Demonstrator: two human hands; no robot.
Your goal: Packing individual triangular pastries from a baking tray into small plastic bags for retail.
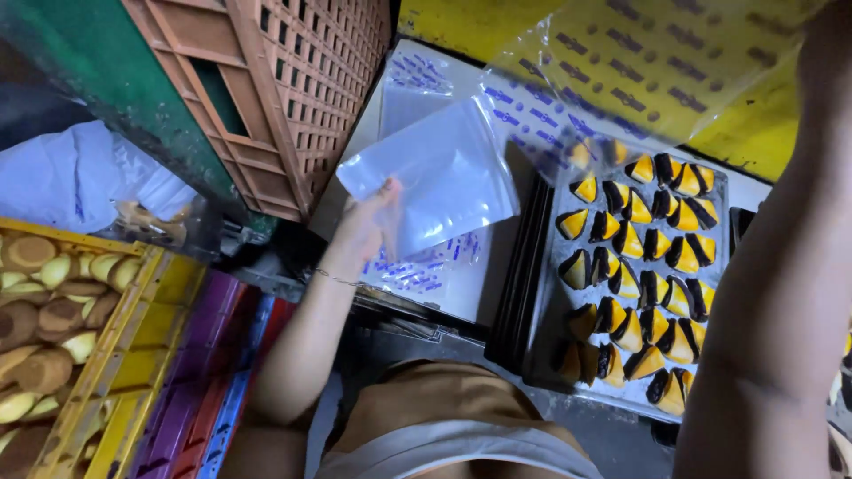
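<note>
1. Clear plastic bag (439, 173) pinched at its lower-left corner by left hand (366, 226); fingers (388, 191) clamped on the film, bag lifted over the white surface (461, 284).
2. Bag fanning up and right from the fingers, long axis running roughly left-to-right with a slight tilt; flat, glossy, translucent, rectangular.
3. Left hand the only one on it. Right arm (781, 293) raised along the right edge, hand out of frame; fingers' state there cannot be told.
4. More clear bags with blue print (426, 266) lying flat under the held one.
5. Dark metal tray (541, 266) just right of the bag, holding rows of wedge-shaped yellow and dark-brown cakes (639, 266), soft-looking, matte.
6. Brown lattice crate (293, 89) upper left; yellow crate (133, 355) of round beige and brown biscuits (44, 319) far left.
</note>
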